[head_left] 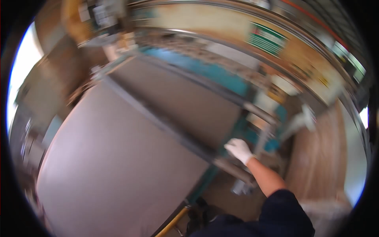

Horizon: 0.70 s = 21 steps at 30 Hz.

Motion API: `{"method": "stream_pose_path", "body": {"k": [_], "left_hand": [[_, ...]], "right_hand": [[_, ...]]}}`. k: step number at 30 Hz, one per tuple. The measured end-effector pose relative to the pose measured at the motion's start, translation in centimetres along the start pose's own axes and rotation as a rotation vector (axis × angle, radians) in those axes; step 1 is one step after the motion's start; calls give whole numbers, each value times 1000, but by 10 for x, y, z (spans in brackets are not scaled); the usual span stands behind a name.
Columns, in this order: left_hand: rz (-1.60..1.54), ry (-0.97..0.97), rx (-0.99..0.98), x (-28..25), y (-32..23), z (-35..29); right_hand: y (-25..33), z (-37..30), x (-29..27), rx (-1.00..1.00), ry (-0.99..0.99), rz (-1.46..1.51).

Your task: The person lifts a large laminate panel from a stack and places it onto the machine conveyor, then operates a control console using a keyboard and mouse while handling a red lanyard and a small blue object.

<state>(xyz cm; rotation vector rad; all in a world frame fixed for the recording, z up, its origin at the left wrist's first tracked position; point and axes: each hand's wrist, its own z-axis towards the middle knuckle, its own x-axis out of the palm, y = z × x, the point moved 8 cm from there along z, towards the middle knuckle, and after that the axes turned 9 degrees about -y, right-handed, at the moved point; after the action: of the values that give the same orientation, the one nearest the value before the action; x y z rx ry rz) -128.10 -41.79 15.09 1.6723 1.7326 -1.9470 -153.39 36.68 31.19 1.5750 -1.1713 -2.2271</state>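
Note:
My right hand [239, 150], in a white glove, hangs in the air by the right edge of a large machine. Its fingers are curled in, and nothing shows in them. Beside it is the near dark roller [158, 118], whose bare end shaft [233, 170] sticks out just below the hand. A wide grey-brown sheet or belt [126, 166] spreads out on the near side of that roller. More of the same brown surface [177, 94] lies between it and a second, farther roller [193, 79]. My left hand is out of view. Motion blurs the whole picture.
Behind the rollers runs a long beige machine beam [197, 27] with a green sign [268, 39]. A brown wood-like panel or stack [319, 154] stands at the right. Near my body is a yellow bar [173, 222]. Blurred machinery [98, 23] fills the far left.

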Motion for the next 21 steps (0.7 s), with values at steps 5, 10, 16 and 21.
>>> {"method": "stream_pose_path", "body": {"k": [5,10,16,21], "left_hand": [[422,146,184,-4,-120,-54],[272,333,684,36,46,71],[-53,161,-54,35,-11,5],[-310,-23,-237,69,-142,-192]], "right_hand": [[-30,-91,-114,261,-216,42],[-86,-179,-203,397,-409,-103],[-237,-241,-252,597,-406,-204],[-350,-180,-362,425,-618,-337]]}}
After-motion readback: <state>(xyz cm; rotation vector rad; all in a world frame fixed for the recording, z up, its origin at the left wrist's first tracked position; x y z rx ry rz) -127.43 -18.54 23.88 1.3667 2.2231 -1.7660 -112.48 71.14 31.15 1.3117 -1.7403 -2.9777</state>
